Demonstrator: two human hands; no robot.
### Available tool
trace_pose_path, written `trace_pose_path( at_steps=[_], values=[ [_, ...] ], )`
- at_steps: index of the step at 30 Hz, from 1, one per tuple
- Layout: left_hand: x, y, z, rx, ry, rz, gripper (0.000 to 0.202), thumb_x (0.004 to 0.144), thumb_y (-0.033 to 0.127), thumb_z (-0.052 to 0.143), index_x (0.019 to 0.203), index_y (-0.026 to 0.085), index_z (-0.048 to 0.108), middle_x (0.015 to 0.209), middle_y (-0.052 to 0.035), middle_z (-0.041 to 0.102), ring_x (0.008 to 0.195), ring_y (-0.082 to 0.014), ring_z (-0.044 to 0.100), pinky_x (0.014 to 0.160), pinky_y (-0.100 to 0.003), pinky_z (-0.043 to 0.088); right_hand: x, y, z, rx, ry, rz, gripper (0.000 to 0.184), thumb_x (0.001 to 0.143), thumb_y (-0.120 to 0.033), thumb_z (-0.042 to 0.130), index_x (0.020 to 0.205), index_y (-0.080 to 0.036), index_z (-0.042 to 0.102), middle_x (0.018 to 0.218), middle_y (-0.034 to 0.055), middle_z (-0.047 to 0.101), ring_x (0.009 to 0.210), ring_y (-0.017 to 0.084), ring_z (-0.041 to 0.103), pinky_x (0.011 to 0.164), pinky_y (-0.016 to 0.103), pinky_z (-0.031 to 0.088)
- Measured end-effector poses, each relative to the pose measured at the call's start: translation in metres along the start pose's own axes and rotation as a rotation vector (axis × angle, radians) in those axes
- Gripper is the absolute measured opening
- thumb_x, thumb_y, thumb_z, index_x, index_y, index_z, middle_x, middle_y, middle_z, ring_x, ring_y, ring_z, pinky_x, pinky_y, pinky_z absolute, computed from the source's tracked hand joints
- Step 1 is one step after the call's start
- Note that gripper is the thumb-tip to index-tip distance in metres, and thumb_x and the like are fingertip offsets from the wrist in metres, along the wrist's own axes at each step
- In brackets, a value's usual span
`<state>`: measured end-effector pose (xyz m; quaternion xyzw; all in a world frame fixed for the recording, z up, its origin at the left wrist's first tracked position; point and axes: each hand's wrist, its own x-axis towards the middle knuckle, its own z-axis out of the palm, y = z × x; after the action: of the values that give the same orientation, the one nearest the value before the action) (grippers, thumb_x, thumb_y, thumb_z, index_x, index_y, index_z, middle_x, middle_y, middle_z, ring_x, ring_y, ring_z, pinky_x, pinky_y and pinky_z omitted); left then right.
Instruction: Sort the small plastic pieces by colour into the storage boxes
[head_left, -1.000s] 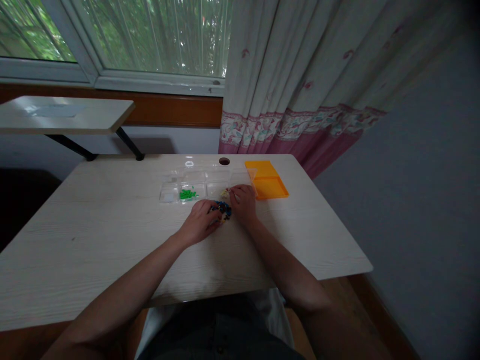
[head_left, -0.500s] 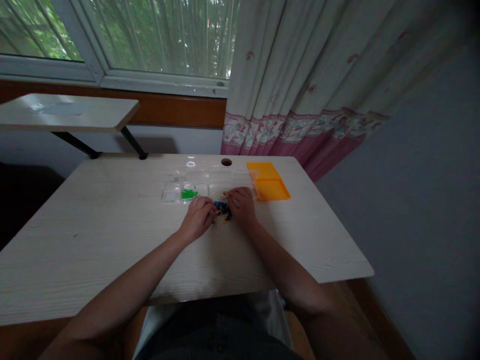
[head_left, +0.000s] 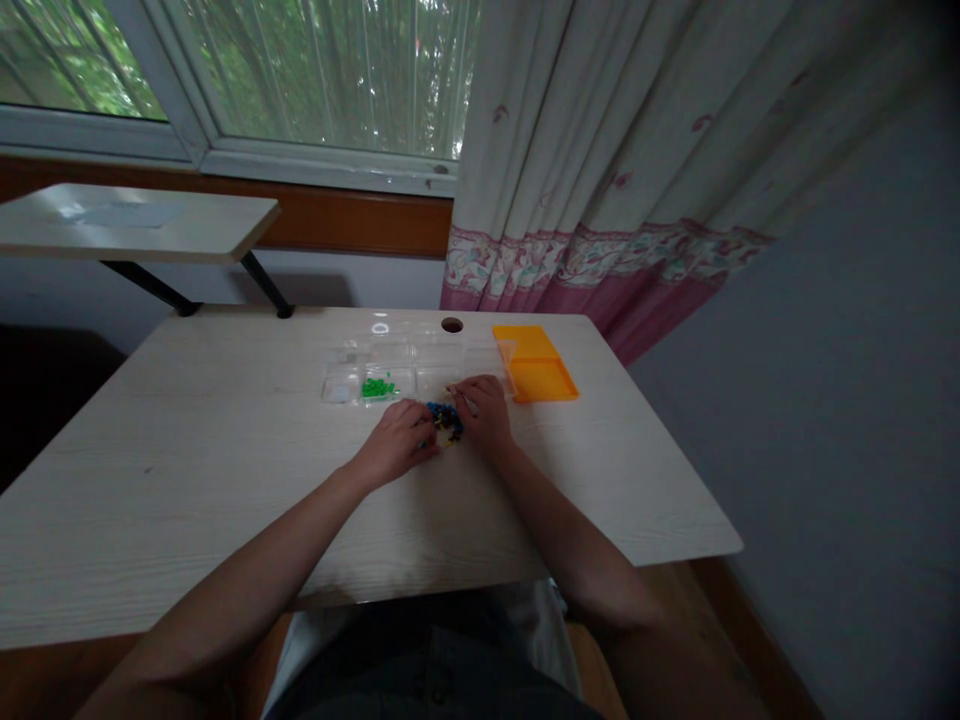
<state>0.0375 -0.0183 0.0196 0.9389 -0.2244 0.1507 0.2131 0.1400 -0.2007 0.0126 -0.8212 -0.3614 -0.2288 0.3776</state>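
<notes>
A small heap of blue and yellowish beads (head_left: 447, 421) lies on the pale wooden table (head_left: 225, 470), between my two hands. My left hand (head_left: 397, 440) rests at the heap's left side with its fingers curled in a pinch. My right hand (head_left: 484, 412) sits at the heap's right side, fingers closed on a thin light stick-like tool whose tip points left. Just behind the hands stands a clear plastic compartment box (head_left: 390, 370) with green beads (head_left: 377, 387) in one compartment.
An orange lid or tray (head_left: 534, 364) lies to the right of the clear box. A round cable hole (head_left: 451, 325) is at the table's back edge. A second table (head_left: 127, 220) stands at the back left under the window. A curtain (head_left: 600, 150) hangs at the right.
Both hands have stayed at the bead heap with only small finger movements. The view has shifted slightly.
</notes>
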Motion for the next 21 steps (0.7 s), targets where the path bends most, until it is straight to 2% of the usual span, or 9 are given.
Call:
trace_pose_path(
  at_steps=[5, 10, 13, 17, 21],
  values=[
    [0.000, -0.010, 0.002, -0.003, 0.110, -0.095, 0.019, 0.086, 0.038, 0.067, 0.079, 0.020, 0.067, 0.089, -0.0067, 0.061, 0.090, -0.0233, 0.051, 0.082, -0.039, 0.041, 0.000, -0.003, -0.001, 0.022, -0.034, -0.002, 0.020, 0.094, -0.027, 0.055, 0.092, -0.022, 0.073, 0.089, 0.0056, 0.068, 0.092, 0.020, 0.057, 0.090, 0.038, 0.045],
    [0.000, -0.019, 0.006, -0.204, 0.343, -0.283, 0.022, 0.087, 0.037, 0.065, 0.073, 0.019, 0.064, 0.080, -0.0035, 0.058, 0.085, -0.0198, 0.053, 0.079, -0.034, 0.042, -0.005, -0.015, -0.001, 0.095, -0.153, -0.119, 0.018, 0.091, -0.032, 0.060, 0.101, -0.024, 0.073, 0.092, 0.0043, 0.069, 0.095, 0.019, 0.058, 0.092, 0.036, 0.044],
    [0.002, -0.020, 0.005, -0.342, 0.439, -0.367, 0.028, 0.088, 0.036, 0.062, 0.067, 0.019, 0.060, 0.074, -0.0019, 0.054, 0.078, -0.0174, 0.052, 0.072, -0.031, 0.043, -0.010, -0.025, 0.003, 0.093, -0.190, -0.183, 0.023, 0.088, -0.038, 0.065, 0.107, -0.027, 0.072, 0.093, 0.0040, 0.069, 0.096, 0.020, 0.057, 0.094, 0.037, 0.043],
    [0.003, -0.016, 0.005, -0.465, 0.460, -0.416, 0.033, 0.089, 0.037, 0.059, 0.062, 0.018, 0.056, 0.068, -0.0003, 0.049, 0.069, -0.0151, 0.049, 0.064, -0.028, 0.040, -0.011, -0.035, 0.009, 0.042, -0.135, -0.187, 0.020, 0.092, -0.038, 0.061, 0.103, -0.026, 0.073, 0.090, 0.0039, 0.070, 0.093, 0.019, 0.058, 0.090, 0.035, 0.043],
    [0.003, -0.016, 0.009, -0.490, 0.454, -0.394, 0.034, 0.090, 0.038, 0.057, 0.062, 0.019, 0.056, 0.067, 0.0001, 0.048, 0.069, -0.0151, 0.049, 0.065, -0.028, 0.039, -0.010, -0.040, 0.010, -0.001, -0.088, -0.182, 0.019, 0.094, -0.037, 0.060, 0.091, -0.025, 0.074, 0.083, 0.0032, 0.071, 0.086, 0.018, 0.058, 0.087, 0.035, 0.042]
  ],
)
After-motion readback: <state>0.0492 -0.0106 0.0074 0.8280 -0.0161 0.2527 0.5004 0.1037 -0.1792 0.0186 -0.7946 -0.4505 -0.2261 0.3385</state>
